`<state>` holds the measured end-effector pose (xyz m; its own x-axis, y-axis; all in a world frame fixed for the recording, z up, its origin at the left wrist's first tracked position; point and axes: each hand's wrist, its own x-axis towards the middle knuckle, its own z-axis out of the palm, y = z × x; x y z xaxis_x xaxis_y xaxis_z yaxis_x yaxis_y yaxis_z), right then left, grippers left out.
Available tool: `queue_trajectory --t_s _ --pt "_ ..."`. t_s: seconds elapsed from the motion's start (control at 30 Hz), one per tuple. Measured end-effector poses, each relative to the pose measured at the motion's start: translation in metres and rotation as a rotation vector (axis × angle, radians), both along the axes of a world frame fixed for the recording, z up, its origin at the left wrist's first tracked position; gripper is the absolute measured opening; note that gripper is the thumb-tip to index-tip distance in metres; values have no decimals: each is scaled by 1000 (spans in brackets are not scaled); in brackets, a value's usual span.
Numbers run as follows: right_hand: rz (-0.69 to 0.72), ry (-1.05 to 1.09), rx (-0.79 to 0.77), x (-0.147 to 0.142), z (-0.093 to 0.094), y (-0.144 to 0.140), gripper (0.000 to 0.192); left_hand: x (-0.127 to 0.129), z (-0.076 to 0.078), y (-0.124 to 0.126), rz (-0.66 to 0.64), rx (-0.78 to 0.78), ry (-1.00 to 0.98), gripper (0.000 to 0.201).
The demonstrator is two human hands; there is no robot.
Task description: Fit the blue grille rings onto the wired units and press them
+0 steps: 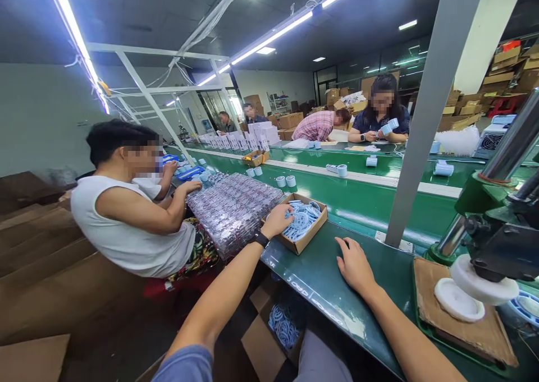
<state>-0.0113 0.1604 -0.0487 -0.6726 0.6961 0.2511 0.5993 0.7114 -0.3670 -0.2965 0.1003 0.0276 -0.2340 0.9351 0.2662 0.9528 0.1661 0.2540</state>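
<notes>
Left hand (275, 220), watch on wrist, reaches into cardboard box (309, 237) on green table (337, 292); fingers curled over pale blue rings (301, 218) inside box, whether any ring gripped cannot be told. Right hand (354, 265) lies flat on table just right of box, fingers spread, holding nothing. Press (488, 242) stands farther right of box on brown board (458, 326). Stack of clear trays (231, 208) left of box; person in white vest (126, 225) beyond stack.
</notes>
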Motion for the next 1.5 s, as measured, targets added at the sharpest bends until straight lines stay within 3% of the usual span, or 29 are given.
queue_trajectory --t_s 0.3,0.63,1.1,1.3,1.5 --pt "-6 29 -18 2 -1 -1 41 10 -2 16 -74 13 -26 31" --pt "-10 114 -56 5 0 -2 37 0 1 12 70 127 15 32" --pt "-5 129 -141 10 6 -5 32 10 20 27 -5 -147 -9 33" --pt "17 258 -268 11 8 -6 29 27 17 24 9 -151 36 33" --pt "34 561 -577 13 16 -7 29 36 35 13 77 74 14 33"
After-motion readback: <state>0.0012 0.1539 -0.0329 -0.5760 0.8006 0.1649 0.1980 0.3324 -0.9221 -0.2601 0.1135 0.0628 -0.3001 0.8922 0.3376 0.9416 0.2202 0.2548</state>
